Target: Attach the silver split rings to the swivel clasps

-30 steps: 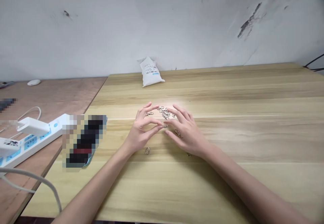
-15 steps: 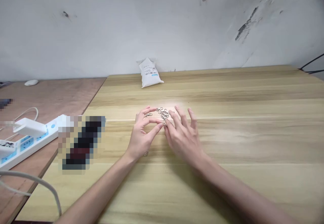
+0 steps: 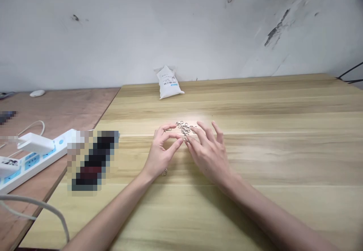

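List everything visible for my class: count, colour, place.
Wood-grain tabletop: one, yellowish, centre
Second tabletop: one, brown, left
Marked wall: one, grey, behind
Creased plastic package: one, white, by wall
Metal clasps and rings: several, silver, centre pile
Tiny metal piece: one, silver, just below pile
Loose metal ring: one or more, silver, farther below
Long power strip: one, white, left
Boxy plugs: two, white, on strip
Slim cables: several, white left, black right
Oval object: one, white, back left
Flat object: one, dark, back left
Pixelated objects: two, dark, left
Left hand: one, bare, pinching tiny piece
Right hand: one, bare, opposite
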A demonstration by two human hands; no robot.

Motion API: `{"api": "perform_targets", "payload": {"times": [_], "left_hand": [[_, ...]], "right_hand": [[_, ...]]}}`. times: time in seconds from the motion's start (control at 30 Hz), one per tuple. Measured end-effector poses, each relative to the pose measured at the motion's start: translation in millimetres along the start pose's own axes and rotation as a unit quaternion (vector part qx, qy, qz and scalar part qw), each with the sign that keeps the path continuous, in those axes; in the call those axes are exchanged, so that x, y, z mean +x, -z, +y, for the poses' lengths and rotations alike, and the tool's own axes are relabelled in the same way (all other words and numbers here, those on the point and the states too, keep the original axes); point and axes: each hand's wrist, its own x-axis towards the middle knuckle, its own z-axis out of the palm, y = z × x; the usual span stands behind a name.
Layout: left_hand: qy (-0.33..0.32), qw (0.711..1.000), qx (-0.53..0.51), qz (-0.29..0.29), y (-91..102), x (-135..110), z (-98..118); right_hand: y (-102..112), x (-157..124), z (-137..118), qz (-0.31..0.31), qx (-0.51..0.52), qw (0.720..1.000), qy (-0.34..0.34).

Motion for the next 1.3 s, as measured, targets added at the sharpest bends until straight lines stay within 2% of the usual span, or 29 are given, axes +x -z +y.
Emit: {"api": "perform_targets", "payload": {"times": [0.13,0.4,0.67,0.87,0.97,1.17,1.3], "left_hand": [[-0.053,0.993,0.078,-0.065,7.7,3.3,-2.4],[-0.181,0.963,0.173,-0.101,19.1,7.2,-3.7],[-0.161,0.973,0.135,-0.100,24.7,8.3,-3.6],[-0.217,0.958,0.173,-0.077,24.2,10.6,-6.0],[-0.195,0.968,0.142,-0.070,25.0,10.3,-3.9],[-0.099,0.992,0.043,-0.058,25.6,9.9,-0.4],[-0.045,0.995,0.026,-0.086,21.7,9.7,-4.9]], "right_hand": [[0.7,-0.2,4.7,-0.013,0.003,1.000,0.024],[-2.4,-2.9,6.5,-0.048,0.020,0.997,0.058],[-1.5,-2.8,10.8,-0.051,0.032,0.994,0.088],[-2.1,-2.6,13.9,-0.053,0.049,0.993,0.096],[-1.2,-1.9,14.7,-0.038,0.058,0.993,0.091],[2.2,0.9,13.2,-0.029,0.075,0.994,0.077],[3.7,2.1,15.2,-0.021,0.077,0.994,0.075]]}}
